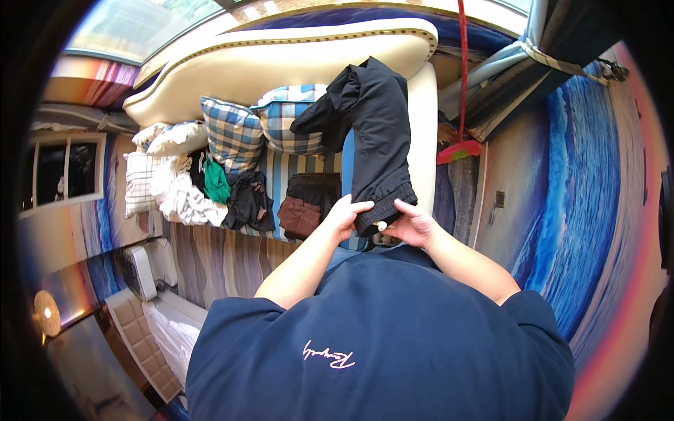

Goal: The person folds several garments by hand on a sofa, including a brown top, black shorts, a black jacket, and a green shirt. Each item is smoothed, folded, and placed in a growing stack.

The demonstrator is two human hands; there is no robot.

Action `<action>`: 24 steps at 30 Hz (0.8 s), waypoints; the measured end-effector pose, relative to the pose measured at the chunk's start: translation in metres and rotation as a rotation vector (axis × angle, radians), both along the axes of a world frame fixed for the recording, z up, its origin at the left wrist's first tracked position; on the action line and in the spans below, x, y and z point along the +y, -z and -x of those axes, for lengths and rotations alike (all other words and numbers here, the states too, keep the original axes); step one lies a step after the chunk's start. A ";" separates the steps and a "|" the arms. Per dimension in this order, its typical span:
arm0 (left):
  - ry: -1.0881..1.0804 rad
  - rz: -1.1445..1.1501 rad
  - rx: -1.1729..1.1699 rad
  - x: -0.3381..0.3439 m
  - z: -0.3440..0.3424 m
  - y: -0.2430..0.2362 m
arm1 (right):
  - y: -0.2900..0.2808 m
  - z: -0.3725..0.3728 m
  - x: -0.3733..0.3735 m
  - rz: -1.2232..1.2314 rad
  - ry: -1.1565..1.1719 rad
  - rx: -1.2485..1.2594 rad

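Currently, the black trousers [385, 130] are positioned right of the upper centre of the frame, laid along the cream sofa [232, 67]. Their gathered elastic band [393, 205] is pinched near frame centre, its left edge by the left hand's [344, 218] grip, its right by the right hand's [415, 226]. A folded brown garment [300, 215] is located left of both hands.
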State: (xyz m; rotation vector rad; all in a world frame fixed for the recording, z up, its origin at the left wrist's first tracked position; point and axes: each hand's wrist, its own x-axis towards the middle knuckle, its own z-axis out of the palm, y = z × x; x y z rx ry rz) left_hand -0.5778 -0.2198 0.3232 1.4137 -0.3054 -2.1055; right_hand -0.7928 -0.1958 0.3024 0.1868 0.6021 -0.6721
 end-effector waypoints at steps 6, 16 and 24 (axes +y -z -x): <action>-0.007 0.171 -0.313 -0.009 0.011 -0.046 | -0.006 0.025 -0.018 0.115 0.028 0.068; 0.377 0.725 -0.392 -0.012 0.004 -0.087 | -0.086 -0.043 -0.037 0.714 0.049 0.356; 0.214 0.672 0.034 -0.025 -0.029 -0.077 | -0.075 -0.048 -0.038 0.735 0.279 0.524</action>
